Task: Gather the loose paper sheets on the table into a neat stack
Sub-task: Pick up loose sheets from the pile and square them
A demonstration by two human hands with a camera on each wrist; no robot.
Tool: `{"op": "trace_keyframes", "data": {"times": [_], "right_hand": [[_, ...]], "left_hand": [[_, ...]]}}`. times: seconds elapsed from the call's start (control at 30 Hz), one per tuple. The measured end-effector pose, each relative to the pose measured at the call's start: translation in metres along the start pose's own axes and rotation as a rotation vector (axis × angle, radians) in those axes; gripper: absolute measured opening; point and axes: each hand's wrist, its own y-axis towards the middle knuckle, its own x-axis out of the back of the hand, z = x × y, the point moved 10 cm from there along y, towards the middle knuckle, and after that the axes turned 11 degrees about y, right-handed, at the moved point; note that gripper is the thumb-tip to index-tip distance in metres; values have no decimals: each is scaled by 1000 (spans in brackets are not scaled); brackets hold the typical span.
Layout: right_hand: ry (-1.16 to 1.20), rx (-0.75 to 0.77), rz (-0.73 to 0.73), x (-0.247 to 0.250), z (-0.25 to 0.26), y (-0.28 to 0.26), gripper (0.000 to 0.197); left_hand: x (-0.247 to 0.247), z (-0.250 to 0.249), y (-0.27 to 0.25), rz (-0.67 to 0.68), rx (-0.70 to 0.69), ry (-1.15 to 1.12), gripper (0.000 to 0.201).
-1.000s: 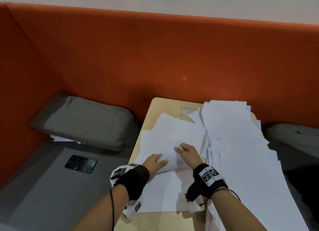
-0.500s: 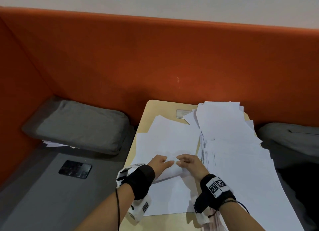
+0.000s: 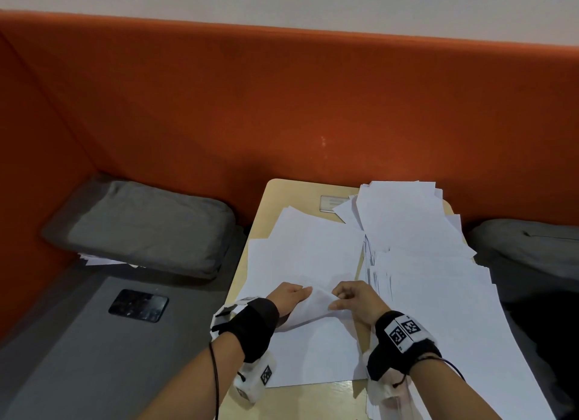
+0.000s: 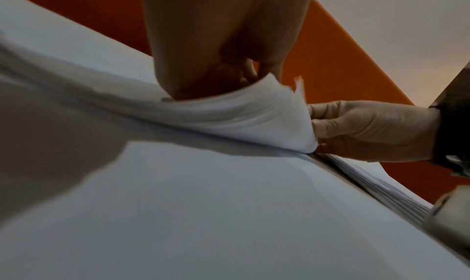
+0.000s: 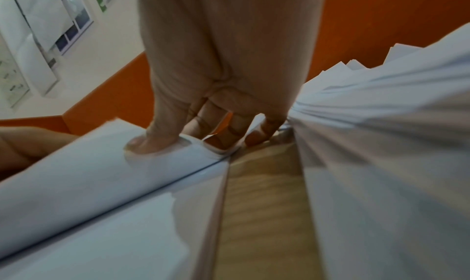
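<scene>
A curled white sheet (image 3: 316, 306) is lifted off the loose sheets (image 3: 300, 256) spread over the table (image 3: 275, 200). Its left edge is pinched by the left hand (image 3: 289, 297), fingers curled over the paper. Its right edge is pinched between thumb and bent fingers of the right hand (image 3: 357, 300). Both wrists are held low, knuckles up. A fanned pile (image 3: 438, 278) lies just beside the right hand.
</scene>
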Motion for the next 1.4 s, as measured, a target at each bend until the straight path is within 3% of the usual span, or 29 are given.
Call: {"op": "trace_keyframes", "data": {"times": [0.1, 0.23, 0.4, 0.53, 0.67, 0.77, 0.9, 1.0, 1.1, 1.17, 1.23, 1.3, 1.33, 1.4], "right_hand": [[9, -10, -6, 0, -2, 1, 23], [8, -8, 8, -1, -3, 2, 20], [-1, 9, 1, -1, -2, 3, 25], [3, 0, -30, 1, -3, 5, 30], [20, -3, -20, 0, -3, 4, 28], [16, -6, -12, -1, -1, 2, 24], [65, 24, -10, -2, 12, -4, 26], [117, 108, -74, 6, 36, -12, 30], [213, 207, -168, 21, 59, -17, 26], [310, 255, -204, 30, 71, -17, 22], [387, 296, -221, 36, 84, -19, 19], [449, 344, -234, 42, 95, -19, 17], [482, 368, -234, 45, 99, -20, 16], [549, 387, -216, 47, 103, -22, 12]], "left_hand": [[-1, -3, -3, 4, -14, -51, 31], [-5, -13, -9, 8, -75, -170, 35], [1, -33, -12, -113, -194, 180, 27], [8, -35, -11, -157, -185, 277, 46], [8, -35, -11, -121, -142, 338, 48], [8, -32, -12, -99, -100, 321, 45], [11, -34, -20, -81, -80, 61, 35], [34, -31, -26, -192, -86, -89, 39], [76, -12, -24, -423, -3, 231, 23], [99, 6, -22, -486, 121, 329, 21], [108, 16, -19, -420, 185, 312, 27], [104, 19, -18, -256, 215, 217, 35], [97, 19, -20, -177, 217, 61, 38], [77, 21, -32, -37, 282, -472, 33]]}}
